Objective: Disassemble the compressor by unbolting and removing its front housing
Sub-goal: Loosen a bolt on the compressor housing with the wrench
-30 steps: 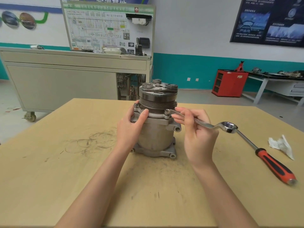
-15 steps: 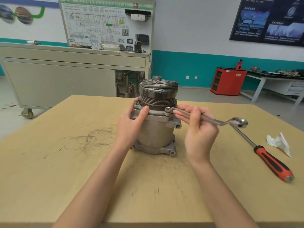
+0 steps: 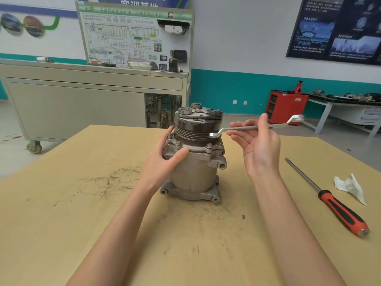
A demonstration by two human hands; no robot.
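Observation:
A grey metal compressor point(image 3: 195, 172) stands upright on the wooden table point(image 3: 61, 213), pulley end up. Its front housing flange point(image 3: 193, 148) carries several bolts; one bolt point(image 3: 209, 145) sits at the front right. My left hand point(image 3: 162, 162) grips the compressor's left side, thumb on the flange. My right hand point(image 3: 257, 145) holds a silver offset ring wrench point(image 3: 255, 127) by its shaft between thumb and fingers. The wrench's near ring hangs just above and to the right of the front-right bolt, apart from it.
A red-and-black screwdriver point(image 3: 338, 205) lies on the table at the right, with a crumpled white rag point(image 3: 349, 185) beyond it. A grey wheeled cabinet point(image 3: 82, 104) with a wiring board stands behind the table. A red tool cart point(image 3: 286, 108) is at the back right.
The wrench's ring has come up off the front-right bolt. My right hand has risen and turned palm up, and the wrench now lies level. My left hand stays on the compressor.

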